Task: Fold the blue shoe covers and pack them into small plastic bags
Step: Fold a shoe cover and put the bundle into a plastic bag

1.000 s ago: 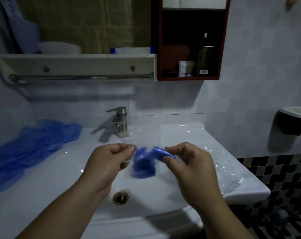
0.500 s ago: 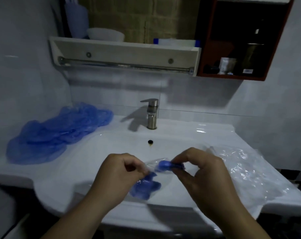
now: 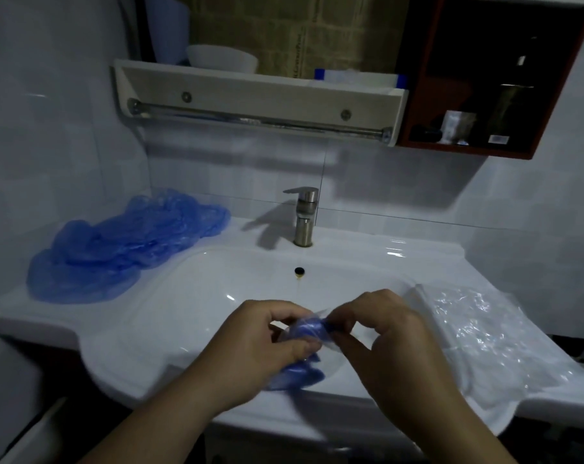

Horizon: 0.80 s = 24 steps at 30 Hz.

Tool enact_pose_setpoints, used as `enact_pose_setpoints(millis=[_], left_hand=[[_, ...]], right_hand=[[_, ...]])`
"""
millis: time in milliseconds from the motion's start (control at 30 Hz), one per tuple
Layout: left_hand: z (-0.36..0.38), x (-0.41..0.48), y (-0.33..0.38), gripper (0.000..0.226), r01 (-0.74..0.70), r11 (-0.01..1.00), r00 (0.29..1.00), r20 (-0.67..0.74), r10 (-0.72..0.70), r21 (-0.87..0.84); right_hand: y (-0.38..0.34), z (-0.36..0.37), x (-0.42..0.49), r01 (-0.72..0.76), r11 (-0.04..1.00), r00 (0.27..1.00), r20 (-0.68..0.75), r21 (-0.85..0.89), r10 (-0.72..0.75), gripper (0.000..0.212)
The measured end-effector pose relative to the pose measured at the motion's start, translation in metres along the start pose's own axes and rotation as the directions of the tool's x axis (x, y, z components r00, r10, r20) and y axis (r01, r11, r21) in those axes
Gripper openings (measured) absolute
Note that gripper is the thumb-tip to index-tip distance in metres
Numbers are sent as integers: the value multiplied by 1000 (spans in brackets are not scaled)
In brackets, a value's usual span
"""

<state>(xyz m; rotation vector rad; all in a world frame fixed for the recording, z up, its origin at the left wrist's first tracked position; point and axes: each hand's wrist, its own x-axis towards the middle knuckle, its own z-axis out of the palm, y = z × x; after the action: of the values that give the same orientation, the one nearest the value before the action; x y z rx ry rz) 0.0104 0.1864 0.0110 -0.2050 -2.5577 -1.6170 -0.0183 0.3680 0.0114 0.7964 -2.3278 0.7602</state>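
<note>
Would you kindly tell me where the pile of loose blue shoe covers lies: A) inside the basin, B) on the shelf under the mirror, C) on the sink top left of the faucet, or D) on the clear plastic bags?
C: the pile of blue shoe covers lies on the sink top left of the faucet, apart from the clear plastic bags at the right.

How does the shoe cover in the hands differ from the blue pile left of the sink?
The held cover is squeezed into a small wad; the pile lies loose and spread out. The held cover hangs over the basin, pinched by the left hand and right hand; the pile rests untouched on the counter. Clear film seems to wrap the held cover; the pile is bare. Both are thin blue plastic.
</note>
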Motion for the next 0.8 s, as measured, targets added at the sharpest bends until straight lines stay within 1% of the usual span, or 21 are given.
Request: enact_pose_setpoints(millis=[100, 167, 267, 300, 333, 400, 433, 467, 533, 567, 633, 733, 800], left_hand=[[2, 0, -1, 18, -4, 1000, 1000, -1, 4, -31], [3, 0, -2, 15, -23, 999, 1000, -5, 23, -44], [3, 1, 0, 15, -12, 992, 1000, 0, 12, -127], [4, 1, 0, 15, -11, 991, 1000, -5, 11, -130], [4, 1, -1, 14, -18, 993, 1000, -13, 17, -119], [5, 2, -4, 13, -43, 997, 999, -30, 41, -60], [6, 3, -6, 13, -52, 998, 998, -35, 51, -23], [6, 3, -6, 14, -67, 998, 997, -42, 66, 0], [7, 4, -6, 17, -120, 993, 991, -63, 120, 5], [6, 5, -6, 17, -142, 990, 986, -90, 140, -21], [4, 5, -5, 15, -171, 981, 974, -169, 154, -88], [0, 5, -5, 19, -178, 980, 962, -225, 155, -88], [0, 4, -3, 21, -147, 984, 966, -228, 121, -100]], right_hand=[[5, 0, -2, 7, 999, 1000, 18, -50, -6, 23], [8, -2, -3, 3, 999, 998, 64, -38, 0, 24], [3, -13, -4, -90, 986, 978, 198, 141, 61, 32], [0, -16, -4, -114, 980, 967, 244, 164, 72, 31], [0, -16, -5, -116, 982, 957, 283, 151, 69, 31], [-2, -14, -5, -122, 989, 936, 342, 90, 84, 41], [-3, -13, -6, -132, 989, 930, 355, 69, 99, 41], [-4, -11, -5, -132, 990, 928, 358, 50, 106, 36], [-1, -7, -6, -116, 993, 933, 343, 13, 104, 24], [2, -6, -7, -108, 994, 941, 321, -12, 106, 18], [7, -7, -6, -144, 989, 963, 223, -35, 148, 6], [10, -12, -5, -250, 966, 968, 51, 68, 247, 12], [7, -14, -3, -282, 935, 958, 17, 214, 285, 13]])
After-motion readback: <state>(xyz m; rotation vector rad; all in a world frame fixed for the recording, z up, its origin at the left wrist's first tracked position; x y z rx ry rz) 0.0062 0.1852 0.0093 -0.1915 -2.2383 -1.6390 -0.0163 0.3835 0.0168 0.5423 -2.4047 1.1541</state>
